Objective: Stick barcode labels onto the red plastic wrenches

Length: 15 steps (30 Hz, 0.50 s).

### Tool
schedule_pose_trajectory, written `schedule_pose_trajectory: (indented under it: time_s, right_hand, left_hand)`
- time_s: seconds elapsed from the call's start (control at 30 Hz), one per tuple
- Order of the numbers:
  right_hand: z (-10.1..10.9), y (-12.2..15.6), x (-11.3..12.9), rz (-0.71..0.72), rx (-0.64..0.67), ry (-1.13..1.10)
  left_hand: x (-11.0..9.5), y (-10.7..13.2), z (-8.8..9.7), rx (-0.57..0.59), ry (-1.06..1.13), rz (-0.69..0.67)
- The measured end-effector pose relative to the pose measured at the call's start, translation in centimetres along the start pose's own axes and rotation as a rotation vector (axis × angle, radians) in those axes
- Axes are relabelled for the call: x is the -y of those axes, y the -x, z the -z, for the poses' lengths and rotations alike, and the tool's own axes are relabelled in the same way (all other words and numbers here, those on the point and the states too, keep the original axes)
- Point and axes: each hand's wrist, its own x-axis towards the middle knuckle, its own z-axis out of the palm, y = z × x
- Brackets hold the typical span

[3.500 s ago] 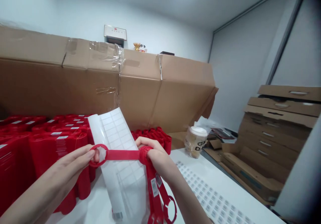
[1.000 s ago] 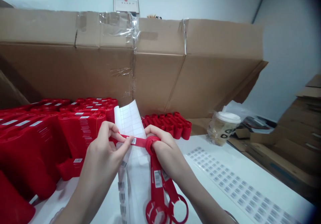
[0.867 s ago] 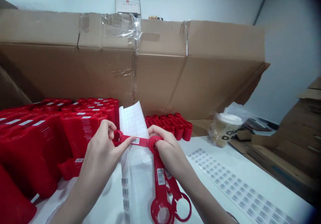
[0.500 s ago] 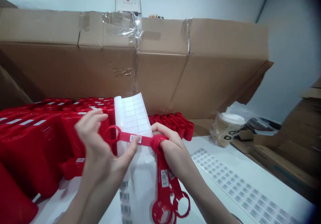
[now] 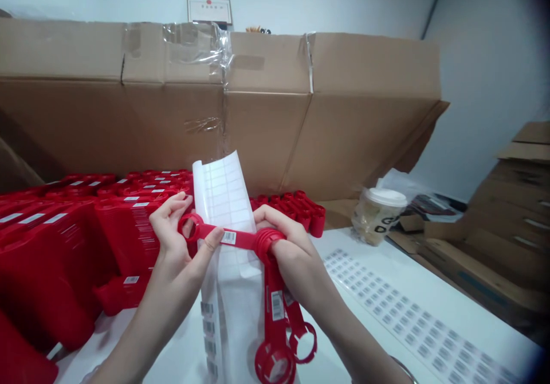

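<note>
My left hand (image 5: 174,249) pinches a flat red plastic strap (image 5: 219,236) near its ring end, with the thumb pressed on a small barcode label (image 5: 229,237) stuck to the strap. My right hand (image 5: 292,252) grips a thick red bundle of strap ends (image 5: 270,243). Below that grip, two more red straps hang down, ending in rings (image 5: 275,364). Behind and beneath the strap stands a white label backing sheet (image 5: 223,198), curled at the top, with several barcode labels along its lower edge (image 5: 208,332).
Stacked red plastic items with white labels (image 5: 55,252) fill the left side. A printed barcode sheet (image 5: 408,315) lies on the white table (image 5: 344,258). A lidded takeaway cup (image 5: 378,215) stands beyond it, near flattened cartons (image 5: 507,229). Large taped cardboard (image 5: 215,126) rises behind.
A barcode label now sits on the strap, absent from it in the oldest frame. My left fingers have closed again on the strap after lifting off. The view has shifted slightly left.
</note>
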Motion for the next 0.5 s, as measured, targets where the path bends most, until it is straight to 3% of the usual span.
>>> schedule_pose_trajectory:
  time_s: [0.1,0.17,0.27,0.37,0.5]
  right_hand:
    - [0.4,-0.1,-0.2,-0.01,-0.029,0.0]
    - [0.9,-0.3,-0.4,-0.018,-0.065,0.006]
    - [1.7,-0.8,-0.5,-0.02,-0.116,0.034]
    - [2.4,-1.2,-0.6,-0.027,-0.096,0.0]
    - [2.6,-1.5,-0.6,-0.051,-0.026,-0.08]
  left_hand:
    - [-0.4,-0.4,0.8,-0.064,-0.012,0.136]
    - [-1.4,-0.7,1.4,-0.039,-0.021,0.247]
    - [-3.5,-1.0,2.3,0.12,0.066,0.383]
    - [-4.8,-1.2,2.7,0.303,0.361,0.544]
    - [-5.2,-1.4,2.9,0.348,0.501,0.596]
